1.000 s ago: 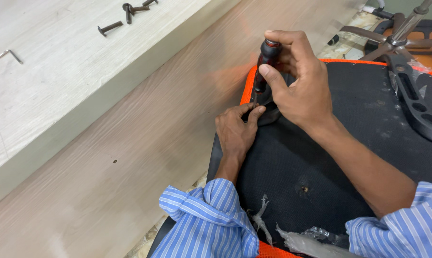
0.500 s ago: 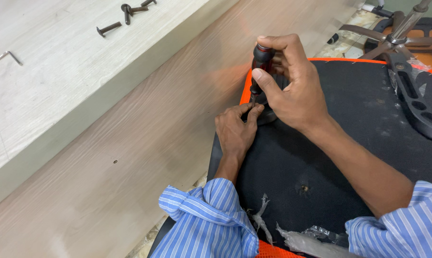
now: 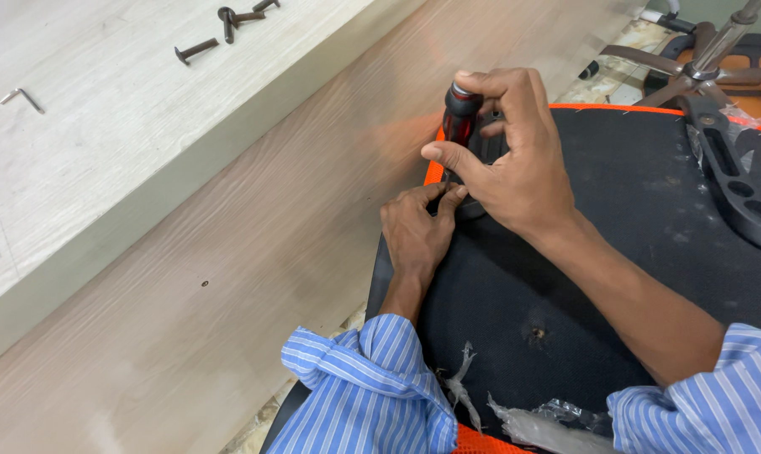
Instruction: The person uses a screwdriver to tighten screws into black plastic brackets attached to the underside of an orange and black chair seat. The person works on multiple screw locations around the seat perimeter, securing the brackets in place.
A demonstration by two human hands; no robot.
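My right hand (image 3: pixel 515 160) grips the red-and-black handle of a screwdriver (image 3: pixel 459 118), held upright over the left edge of a black chair seat underside (image 3: pixel 616 277) with an orange rim. My left hand (image 3: pixel 416 231) rests just below it, fingertips pinched around the screwdriver's shaft or the screw at its tip; the tip itself is hidden by the fingers. Both wrists come out of rolled blue striped sleeves (image 3: pixel 364 387).
Several dark bolts (image 3: pixel 229 25) and a small hex key (image 3: pixel 21 97) lie on a pale wooden board at the upper left. A black armrest part (image 3: pixel 734 176) and a chair's star base (image 3: pixel 700 63) sit at the right. Torn plastic wrap (image 3: pixel 532 420) lies near the bottom edge.
My right hand has turned a little on the screwdriver handle, showing more of the red grip. My left hand stays at the shaft.
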